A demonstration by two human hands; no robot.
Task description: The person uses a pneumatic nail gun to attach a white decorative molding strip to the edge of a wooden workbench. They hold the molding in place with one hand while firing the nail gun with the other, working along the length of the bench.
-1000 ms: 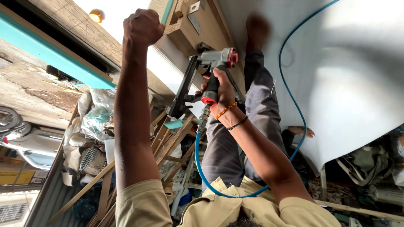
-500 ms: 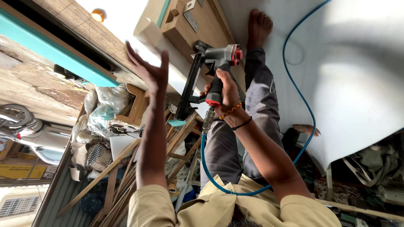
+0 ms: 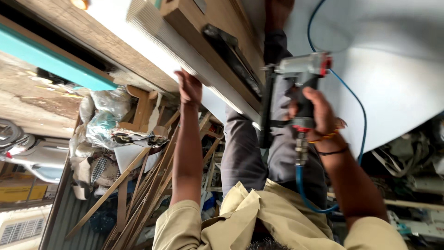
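Left hand point(image 3: 189, 88) has changed most: a second ago it was a raised fist up near the top of view, half a second ago it was spread open in mid-air, and now it has come down onto the edge of the long white ribbed panel point(image 3: 162, 34) that runs diagonally across the upper frame. Fingers are loosely bent over the panel's edge, resting or pressing on it; whether they hook around it cannot be told from this angle. By my judgement, that hand now steadies the panel rather than swinging free. Right hand point(image 3: 314, 111) is clenched around the black grip of the grey pneumatic nail gun with a red end cap point(image 3: 303, 69), which has shifted right in view compared with the earlier frames; its long black magazine point(image 3: 267, 111) points up toward the brown wooden board point(image 3: 217, 23) lying just beside the white panel. The nose looks close to the wood, contact unclear through motion blur. A blue air hose point(image 3: 303, 185) hangs from the tool's base and loops past the person's grey-trousered legs point(image 3: 240, 148). Loose wooden slats point(image 3: 143, 185) lean in a pile at lower left.
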